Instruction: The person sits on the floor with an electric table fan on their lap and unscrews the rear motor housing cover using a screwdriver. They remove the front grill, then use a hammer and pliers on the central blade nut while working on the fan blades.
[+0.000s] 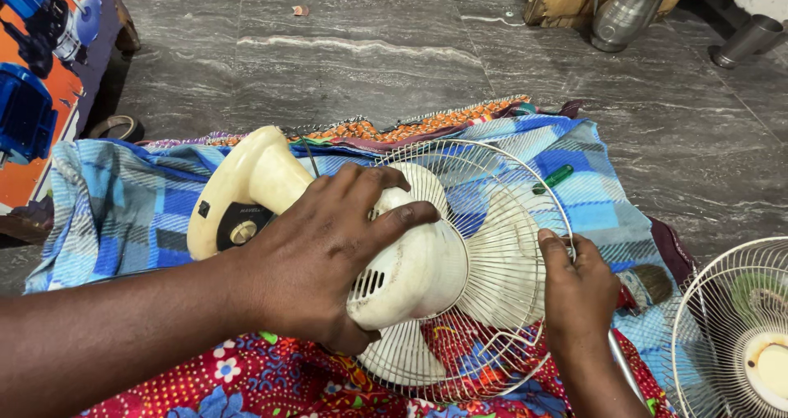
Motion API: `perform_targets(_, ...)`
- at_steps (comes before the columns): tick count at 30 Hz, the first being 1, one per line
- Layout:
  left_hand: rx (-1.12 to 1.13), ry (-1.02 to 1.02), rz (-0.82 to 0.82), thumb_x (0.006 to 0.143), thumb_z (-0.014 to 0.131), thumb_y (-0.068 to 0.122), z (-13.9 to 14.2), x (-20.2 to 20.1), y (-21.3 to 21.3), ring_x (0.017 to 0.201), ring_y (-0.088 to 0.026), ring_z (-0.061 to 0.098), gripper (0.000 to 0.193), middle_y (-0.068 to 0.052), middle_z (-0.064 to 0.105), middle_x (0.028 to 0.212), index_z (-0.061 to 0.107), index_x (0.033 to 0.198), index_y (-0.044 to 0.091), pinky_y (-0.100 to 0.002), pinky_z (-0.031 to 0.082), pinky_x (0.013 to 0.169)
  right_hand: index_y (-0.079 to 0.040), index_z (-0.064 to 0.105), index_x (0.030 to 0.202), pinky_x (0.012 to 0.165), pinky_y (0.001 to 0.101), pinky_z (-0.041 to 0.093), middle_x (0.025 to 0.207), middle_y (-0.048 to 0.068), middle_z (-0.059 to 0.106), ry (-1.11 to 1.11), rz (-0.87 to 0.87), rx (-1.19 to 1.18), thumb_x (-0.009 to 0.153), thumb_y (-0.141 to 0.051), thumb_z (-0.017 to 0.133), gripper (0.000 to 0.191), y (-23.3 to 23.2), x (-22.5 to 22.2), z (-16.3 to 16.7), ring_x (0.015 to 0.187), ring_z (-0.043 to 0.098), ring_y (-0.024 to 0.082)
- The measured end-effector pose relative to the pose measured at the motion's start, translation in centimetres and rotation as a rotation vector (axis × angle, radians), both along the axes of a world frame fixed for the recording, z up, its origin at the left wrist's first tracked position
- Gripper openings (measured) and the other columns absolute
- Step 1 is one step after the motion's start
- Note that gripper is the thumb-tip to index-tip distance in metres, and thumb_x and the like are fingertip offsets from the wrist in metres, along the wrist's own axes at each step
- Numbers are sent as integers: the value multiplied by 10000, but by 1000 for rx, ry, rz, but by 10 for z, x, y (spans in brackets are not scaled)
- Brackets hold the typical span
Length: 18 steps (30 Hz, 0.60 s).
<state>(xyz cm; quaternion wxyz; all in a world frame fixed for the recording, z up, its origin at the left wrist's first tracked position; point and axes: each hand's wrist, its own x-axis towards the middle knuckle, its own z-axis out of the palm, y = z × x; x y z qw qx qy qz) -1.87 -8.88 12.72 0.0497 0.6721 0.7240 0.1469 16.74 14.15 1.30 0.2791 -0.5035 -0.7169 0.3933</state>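
While the left hand lies spread flat over the cream motor housing of the table fan, fingers wrapped round the top of it, the right hand sits at the right rim of the wire guard, fingertips pinched on the wire there. So the fan lies on its side between the two hands, long axis running left to right: round base toward the left, guard and blades toward the right. The left hand's on the body, the right one's nearer the guard edge. Can't tell if the right hand holds anything besides the wire.

Count-wise: one fan, one guard on it, and a second loose guard at the floor's right edge. One green-handled screwdriver lies on the blue checked cloth past the fan, well apart from both hands. Further out on the grey floor, two metal vessels near the top right corner.
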Motion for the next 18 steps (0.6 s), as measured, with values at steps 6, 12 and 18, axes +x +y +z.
perform_targets(6,-50,9,-104,363,932,405,9,-26,11,1276,-431,405,1266,-257,394,1406,407,1487,156,-585,378,1017,51,650,1143,844,483,487,946,263,714,-168,-100,73,986,-441,625,517,-24,3,1,892,679,392)
perform_targets(12,-228,4,-175,377,960,306,21,-32,7,1364,-416,319,1256,-189,354,1501,398,1496,206,-582,347,1078,18,584,1105,819,518,505,906,279,710,-249,-139,16,965,-478,617,517,-45,20,-17,843,694,433)
perform_targets(18,-270,28,-262,364,1053,247,43,-40,13,1470,-440,200,1310,-145,293,1595,421,1509,321,-678,265,1103,55,537,1041,769,462,526,828,236,664,-186,-199,42,888,-462,730,573,-62,44,-89,777,670,386)
